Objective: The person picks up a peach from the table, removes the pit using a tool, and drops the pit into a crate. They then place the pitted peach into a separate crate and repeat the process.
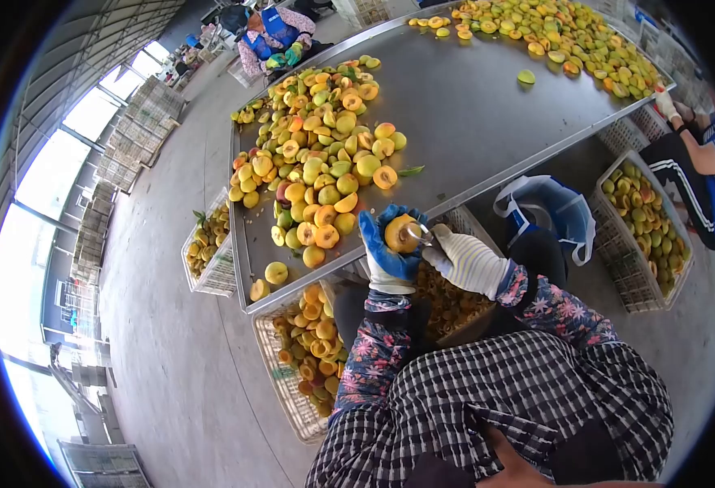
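Observation:
My left hand [390,254], in a blue-coated glove, cups a yellow peach half [398,233] with its cut face turned toward my right hand. In my right hand [465,262], which wears a striped white glove, is a small shiny metal pitting tool [423,236]. Its tip is at the centre of the cut face; how deep it sits cannot be made out. Both hands are just off the near edge of the metal table [471,114]. A pile of halved peaches [325,163] lies on the table, beyond and left of my hands.
Crates of peach halves stand below left [280,378], beside the table [211,268] and at right [617,244]. A blue-and-white bag [548,211] hangs open near my right knee. Co-workers sit at far left [276,37] and right [711,163]. Another peach pile [552,37] covers the far end.

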A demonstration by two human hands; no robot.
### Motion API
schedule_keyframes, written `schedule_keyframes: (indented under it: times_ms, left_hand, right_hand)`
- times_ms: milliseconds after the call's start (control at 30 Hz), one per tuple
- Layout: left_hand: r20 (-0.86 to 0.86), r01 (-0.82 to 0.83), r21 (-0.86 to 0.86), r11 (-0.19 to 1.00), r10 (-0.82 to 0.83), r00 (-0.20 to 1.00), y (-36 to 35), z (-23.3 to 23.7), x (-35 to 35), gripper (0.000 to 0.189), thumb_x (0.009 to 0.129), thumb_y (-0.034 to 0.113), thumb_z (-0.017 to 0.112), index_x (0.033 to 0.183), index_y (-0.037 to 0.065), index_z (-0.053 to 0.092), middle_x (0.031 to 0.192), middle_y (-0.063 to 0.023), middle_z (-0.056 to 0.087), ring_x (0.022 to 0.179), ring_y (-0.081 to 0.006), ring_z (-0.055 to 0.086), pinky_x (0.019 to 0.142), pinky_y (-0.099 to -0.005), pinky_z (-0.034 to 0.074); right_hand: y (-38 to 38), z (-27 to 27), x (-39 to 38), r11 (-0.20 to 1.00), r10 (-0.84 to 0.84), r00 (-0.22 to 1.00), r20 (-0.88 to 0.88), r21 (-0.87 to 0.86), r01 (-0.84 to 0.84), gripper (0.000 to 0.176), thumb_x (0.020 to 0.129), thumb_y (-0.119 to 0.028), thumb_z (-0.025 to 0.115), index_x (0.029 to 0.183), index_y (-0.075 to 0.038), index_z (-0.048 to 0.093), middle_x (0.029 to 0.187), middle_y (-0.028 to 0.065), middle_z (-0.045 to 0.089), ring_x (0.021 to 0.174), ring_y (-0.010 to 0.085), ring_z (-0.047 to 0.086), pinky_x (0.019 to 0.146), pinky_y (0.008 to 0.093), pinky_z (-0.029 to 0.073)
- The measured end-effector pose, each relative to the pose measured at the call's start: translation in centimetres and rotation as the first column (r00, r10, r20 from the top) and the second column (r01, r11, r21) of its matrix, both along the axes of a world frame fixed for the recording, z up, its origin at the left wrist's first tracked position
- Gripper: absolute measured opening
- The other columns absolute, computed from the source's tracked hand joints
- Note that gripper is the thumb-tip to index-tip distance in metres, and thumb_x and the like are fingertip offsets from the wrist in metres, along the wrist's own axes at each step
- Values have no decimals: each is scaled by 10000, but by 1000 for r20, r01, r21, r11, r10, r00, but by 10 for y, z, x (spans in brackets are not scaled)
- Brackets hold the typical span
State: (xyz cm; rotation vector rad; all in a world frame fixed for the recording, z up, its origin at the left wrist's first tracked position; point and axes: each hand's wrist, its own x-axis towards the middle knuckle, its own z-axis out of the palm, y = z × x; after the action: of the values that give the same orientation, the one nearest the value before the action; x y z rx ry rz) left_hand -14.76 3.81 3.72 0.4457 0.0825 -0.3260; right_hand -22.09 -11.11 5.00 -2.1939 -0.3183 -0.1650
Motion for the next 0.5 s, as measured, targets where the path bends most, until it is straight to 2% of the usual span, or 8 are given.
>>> schedule_keyframes:
  times_ms: [33,100,133,200,233,333,433,500]
  left_hand:
    - [16,5,20,1000,-5,1000,-3,0,-3,518,929,538,541,998,30,616,998,-128,635,953,-318,625,965,-512,484]
    - [30,-24,71,997,22,999,-9,5,-9,494,939,523,536,957,32,590,965,-120,614,940,-305,616,943,-471,500]
    - [25,-60,108,992,58,998,-14,7,-12,492,933,528,543,939,38,587,944,-120,612,925,-303,614,926,-461,506]
    - [21,-125,161,979,123,992,-20,13,-17,485,935,528,542,920,44,574,914,-120,606,903,-299,611,898,-441,516]
    - [20,-154,178,972,152,988,-23,16,-19,479,941,522,534,919,44,563,906,-120,603,896,-297,610,887,-431,520]
    - [52,-140,186,973,133,990,-19,5,-19,451,965,484,514,977,35,557,957,-122,601,925,-283,614,903,-428,526]
    - [30,-35,191,981,30,999,-10,-8,-15,443,979,468,498,1021,29,545,1034,-128,591,954,-277,612,919,-428,524]
    - [10,1,212,977,-3,1000,-10,-6,-17,459,980,473,492,1059,23,534,1075,-131,584,977,-275,607,915,-419,524]
  right_hand:
    - [5,-4,0,956,11,987,-162,291,37,302,961,-272,528,1061,13,528,863,245,634,835,381,639,708,430,503]
    - [15,-18,3,630,166,894,-417,742,228,278,958,-258,539,1037,9,540,860,230,645,811,375,647,695,425,516]
    - [12,-31,6,893,40,969,-242,443,74,274,941,-242,557,1025,19,542,821,214,656,761,374,656,656,442,523]
    - [12,-13,-2,998,-59,996,-64,-10,58,290,924,-231,565,1031,35,523,802,214,655,754,378,657,637,455,517]
    - [13,-6,-5,967,-74,997,35,-241,80,299,915,-226,568,1033,43,513,793,214,654,750,380,657,627,461,514]
    - [8,-8,-8,970,-1,998,66,-244,17,339,883,-208,585,1053,63,473,759,224,644,725,395,650,610,479,504]
    - [2,-1,-9,938,37,999,-28,-344,-44,391,861,-206,600,1079,76,441,750,235,638,710,414,639,613,489,500]
    - [2,-4,-12,955,43,999,-34,-293,-51,336,896,-204,568,1077,57,459,790,224,640,752,398,639,644,465,506]
